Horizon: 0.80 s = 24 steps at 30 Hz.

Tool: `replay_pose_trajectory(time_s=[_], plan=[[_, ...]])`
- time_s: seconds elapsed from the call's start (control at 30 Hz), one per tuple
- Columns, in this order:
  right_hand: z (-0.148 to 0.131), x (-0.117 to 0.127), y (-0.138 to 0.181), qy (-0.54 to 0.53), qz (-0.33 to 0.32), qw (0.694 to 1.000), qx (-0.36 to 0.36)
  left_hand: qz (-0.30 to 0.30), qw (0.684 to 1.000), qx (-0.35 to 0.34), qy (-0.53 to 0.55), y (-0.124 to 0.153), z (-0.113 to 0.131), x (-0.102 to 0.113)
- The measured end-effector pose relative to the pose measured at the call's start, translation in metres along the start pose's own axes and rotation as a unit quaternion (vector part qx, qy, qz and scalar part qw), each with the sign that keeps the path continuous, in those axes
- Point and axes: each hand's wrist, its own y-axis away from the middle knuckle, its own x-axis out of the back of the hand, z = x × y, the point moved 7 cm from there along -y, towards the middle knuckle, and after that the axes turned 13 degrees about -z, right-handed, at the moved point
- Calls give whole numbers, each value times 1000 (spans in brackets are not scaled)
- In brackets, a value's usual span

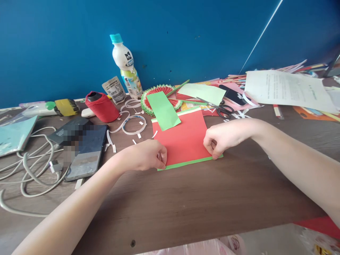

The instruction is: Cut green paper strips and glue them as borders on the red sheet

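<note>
- A flat red paper sheet with a green border [183, 140] lies smooth and matte on the brown wood-grain table [186, 205], at its middle, just in front of the person.
- A light green rectangular paper strip [163, 109] rests slantwise over the sheet's far left corner. Behind it sits a pleated round paper fan in red, white and green [162, 88].
- Thin white paper rings [132, 124] and small white scraps lie to the left of the sheet. Black-handled metal scissors [221, 108] lie beyond its far right corner.
- Further left are a soft red fabric pouch [102, 106], a dark glossy phone [85, 152] and a looped white cable [34, 159].
- The left hand [148, 156] is curled, knuckles up, with thumb and forefinger pinching the sheet's near left corner. The forearm reaches in from the lower left.
- The right hand [223, 138] is curled the same way and pinches the near right corner. Its forearm stretches in from the right.
- A white plastic bottle with a turquoise cap [127, 67] carries a dark square mark and a green fruit-print label. The text there is too small to read.
- A white printed paper sheet [287, 88] on the right shows fine lines of print, also unreadable.
</note>
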Motion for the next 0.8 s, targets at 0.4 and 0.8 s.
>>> replay_pose_trajectory(time_s=[0.4, 0.8], plan=[[0, 0, -1, 1, -3, 1000, 5, -3, 1000, 13, -3, -2, -3, 0], [-2, 0, 0, 8, 3, 1000, -6, 0, 999, 42, -8, 0, -2, 1]])
